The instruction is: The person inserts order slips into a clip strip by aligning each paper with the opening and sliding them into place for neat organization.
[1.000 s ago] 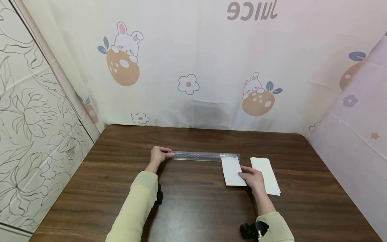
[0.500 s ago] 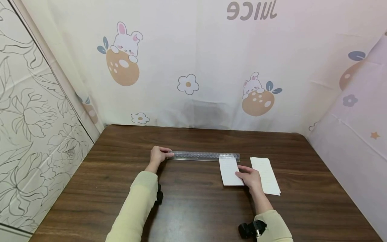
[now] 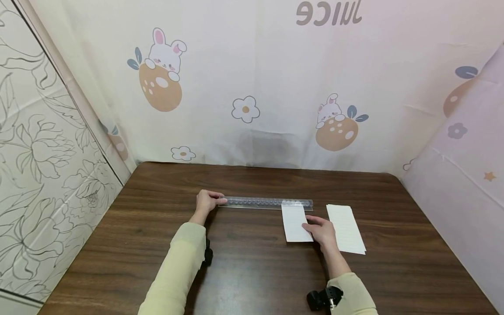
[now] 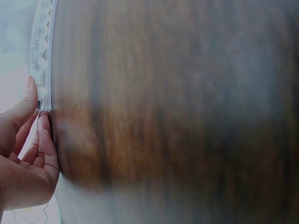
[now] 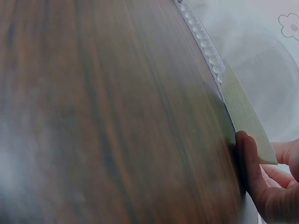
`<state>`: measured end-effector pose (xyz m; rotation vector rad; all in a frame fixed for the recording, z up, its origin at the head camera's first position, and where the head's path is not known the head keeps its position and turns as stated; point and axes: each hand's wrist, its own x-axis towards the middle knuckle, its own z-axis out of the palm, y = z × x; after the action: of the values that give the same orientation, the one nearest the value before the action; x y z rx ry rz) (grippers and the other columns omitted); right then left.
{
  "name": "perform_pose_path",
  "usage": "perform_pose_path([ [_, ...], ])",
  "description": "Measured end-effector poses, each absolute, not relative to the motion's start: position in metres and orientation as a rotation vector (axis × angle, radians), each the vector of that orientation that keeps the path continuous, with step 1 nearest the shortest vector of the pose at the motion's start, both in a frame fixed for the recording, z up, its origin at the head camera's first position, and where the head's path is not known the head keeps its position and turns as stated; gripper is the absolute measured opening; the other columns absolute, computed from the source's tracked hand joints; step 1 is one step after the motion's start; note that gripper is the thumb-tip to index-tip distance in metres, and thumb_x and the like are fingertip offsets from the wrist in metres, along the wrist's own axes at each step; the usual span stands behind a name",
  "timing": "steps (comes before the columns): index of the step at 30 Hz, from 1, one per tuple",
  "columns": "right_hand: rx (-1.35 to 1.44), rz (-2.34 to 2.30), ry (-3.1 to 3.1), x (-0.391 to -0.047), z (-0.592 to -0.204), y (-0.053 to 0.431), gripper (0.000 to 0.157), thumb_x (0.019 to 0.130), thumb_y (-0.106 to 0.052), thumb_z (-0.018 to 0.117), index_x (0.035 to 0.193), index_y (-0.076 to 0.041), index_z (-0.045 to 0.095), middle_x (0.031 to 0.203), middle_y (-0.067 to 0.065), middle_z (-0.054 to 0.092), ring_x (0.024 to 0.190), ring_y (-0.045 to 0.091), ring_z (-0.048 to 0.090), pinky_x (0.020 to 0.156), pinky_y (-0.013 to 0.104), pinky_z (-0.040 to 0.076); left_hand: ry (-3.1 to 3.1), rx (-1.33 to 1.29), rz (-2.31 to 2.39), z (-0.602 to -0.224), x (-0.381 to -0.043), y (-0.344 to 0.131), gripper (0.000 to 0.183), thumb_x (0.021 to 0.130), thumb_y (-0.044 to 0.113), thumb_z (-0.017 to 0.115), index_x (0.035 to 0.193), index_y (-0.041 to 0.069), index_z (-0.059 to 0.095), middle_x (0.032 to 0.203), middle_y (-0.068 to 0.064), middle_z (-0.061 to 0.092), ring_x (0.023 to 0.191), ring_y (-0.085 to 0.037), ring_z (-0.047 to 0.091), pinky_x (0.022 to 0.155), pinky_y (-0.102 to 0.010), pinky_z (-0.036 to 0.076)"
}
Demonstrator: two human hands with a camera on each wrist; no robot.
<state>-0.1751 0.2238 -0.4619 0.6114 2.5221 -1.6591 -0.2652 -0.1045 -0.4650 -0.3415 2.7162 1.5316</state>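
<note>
A long clear plastic binding strip [image 3: 252, 202] with a row of round shapes along it lies across the table. My left hand [image 3: 206, 201] pinches its left end; the left wrist view shows thumb and fingers of the left hand [image 4: 32, 140] on either side of that end. Near the strip's right end, a small white paper sheet [image 3: 295, 225] meets the strip with its far edge. My right hand [image 3: 323, 231] pinches this sheet by its right side. In the right wrist view, the sheet [image 5: 245, 116] stands between the thumb and fingers of the right hand [image 5: 268, 182].
A small stack of white sheets [image 3: 346, 229], slightly fanned, lies to the right of my right hand. Everything rests on a dark brown wooden table [image 3: 252, 271]. A printed cloth [image 3: 220, 65] hangs behind the table's far edge.
My right hand has slid the sheet a little to the left along the strip. The left hand and the strip stay where they were, as does the stack.
</note>
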Motion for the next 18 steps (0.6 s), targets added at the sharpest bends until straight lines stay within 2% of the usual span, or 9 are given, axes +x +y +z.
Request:
perform_pose_path([
  [8,0.627,-1.648,2.537,-0.177,-0.463,0.218,0.04,0.079,-0.01,0.063,0.115,0.005,0.055,0.126,0.026,0.042,0.111,0.033,0.039,0.09,0.042,0.033,2.715,-0.337,1.532,-0.464,-0.266,-0.104,0.022,0.066,0.019,0.079,0.082,0.006,0.073,0.093,-0.011,0.066,0.097,-0.027,0.055,0.082,-0.038,0.044],
  [18,0.609,-1.636,2.553,-0.176,-0.462,0.211,0.039,0.079,-0.011,0.063,0.114,0.005,0.056,0.126,0.026,0.042,0.114,0.034,0.036,0.092,0.045,0.03,2.708,-0.356,1.529,-0.466,-0.267,-0.104,0.024,0.065,0.02,0.079,0.083,0.005,0.073,0.092,-0.011,0.067,0.095,-0.025,0.055,0.08,-0.036,0.044],
])
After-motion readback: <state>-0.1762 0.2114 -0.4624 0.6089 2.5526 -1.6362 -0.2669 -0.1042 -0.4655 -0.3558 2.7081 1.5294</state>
